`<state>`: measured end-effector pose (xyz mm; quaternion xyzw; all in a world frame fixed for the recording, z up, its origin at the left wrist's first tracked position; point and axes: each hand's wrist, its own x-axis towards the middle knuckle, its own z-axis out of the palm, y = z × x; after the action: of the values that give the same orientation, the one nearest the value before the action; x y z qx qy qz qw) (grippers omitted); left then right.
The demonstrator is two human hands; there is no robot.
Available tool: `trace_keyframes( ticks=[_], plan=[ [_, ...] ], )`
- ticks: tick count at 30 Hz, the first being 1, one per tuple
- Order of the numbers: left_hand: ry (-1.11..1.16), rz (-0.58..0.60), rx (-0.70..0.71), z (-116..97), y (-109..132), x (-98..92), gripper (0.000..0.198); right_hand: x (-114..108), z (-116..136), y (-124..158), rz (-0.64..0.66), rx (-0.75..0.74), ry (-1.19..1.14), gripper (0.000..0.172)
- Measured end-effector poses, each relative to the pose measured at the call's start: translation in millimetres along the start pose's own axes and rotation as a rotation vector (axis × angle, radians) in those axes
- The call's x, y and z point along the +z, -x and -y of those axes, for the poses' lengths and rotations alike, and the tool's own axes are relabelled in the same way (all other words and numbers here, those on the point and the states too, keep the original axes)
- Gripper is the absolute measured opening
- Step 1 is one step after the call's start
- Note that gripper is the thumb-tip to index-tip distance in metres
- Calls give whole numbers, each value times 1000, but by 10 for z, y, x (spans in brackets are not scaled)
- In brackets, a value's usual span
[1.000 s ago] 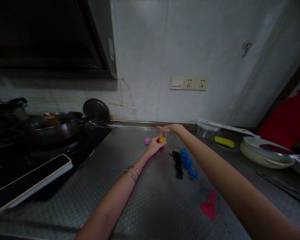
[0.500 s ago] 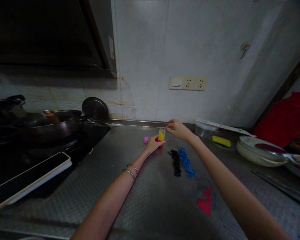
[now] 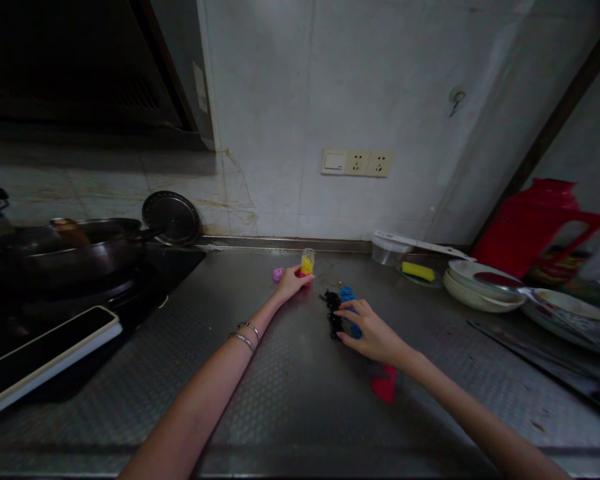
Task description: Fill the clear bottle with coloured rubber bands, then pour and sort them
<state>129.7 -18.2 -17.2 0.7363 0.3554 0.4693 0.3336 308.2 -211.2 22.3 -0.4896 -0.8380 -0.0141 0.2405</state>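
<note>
Left hand (image 3: pixel 291 283) curls around the lower part of a small clear jar (image 3: pixel 308 256), thumb and fingers closed on it. The jar stands upright on the metal counter (image 3: pixel 280 407), toward the wall, with yellow stuff showing above a pinkish-red layer; the grip probably serves to keep it from tipping. No lid shows on the jar. A small pink thing (image 3: pixel 278 274) lies just beside that hand, on its left; what it is, I cannot tell.

Right hand (image 3: pixel 373 333) is partly open over a black strip (image 3: pixel 331 303) of tangled, stringy stuff, fingers bent and thumb parted from them. The fingertips are at the strip, but whether they have hold of any of it I cannot tell. A similar blue strip (image 3: pixel 347 293) runs alongside, partly hidden under the hand. Laid in rows, the two colours seem placed so as not to mix. A red piece (image 3: pixel 384 387) lies nearer the person, its edge near the right wrist.

Farther right, a yellow sponge (image 3: pixel 418 272) sits on a clear dish, perhaps to keep its wet off the metal, near a stack of bowls (image 3: pixel 475 295). At far left, a pan (image 3: pixel 85 250) rests on the stove.
</note>
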Motion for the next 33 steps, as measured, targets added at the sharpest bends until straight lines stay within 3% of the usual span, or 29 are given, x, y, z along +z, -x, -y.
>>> trace_keyframes(
  ticks=[10, 20, 28, 33],
  plan=[
    [0, -2, -24, -106, 27, -29, 34, 93, 93, 27, -42, 42, 179, 42],
    [13, -20, -44, -99, 24, -17, 33, 139, -44, -49, -26, 64, 289, 30],
    [-19, -13, -13, -48, 13, -15, 35, 95, -79, -98, 2, 78, 235, 36],
    [9, -12, -34, -83, 21, -22, 33, 58, -128, -115, 50, 75, 107, 50]
  ],
)
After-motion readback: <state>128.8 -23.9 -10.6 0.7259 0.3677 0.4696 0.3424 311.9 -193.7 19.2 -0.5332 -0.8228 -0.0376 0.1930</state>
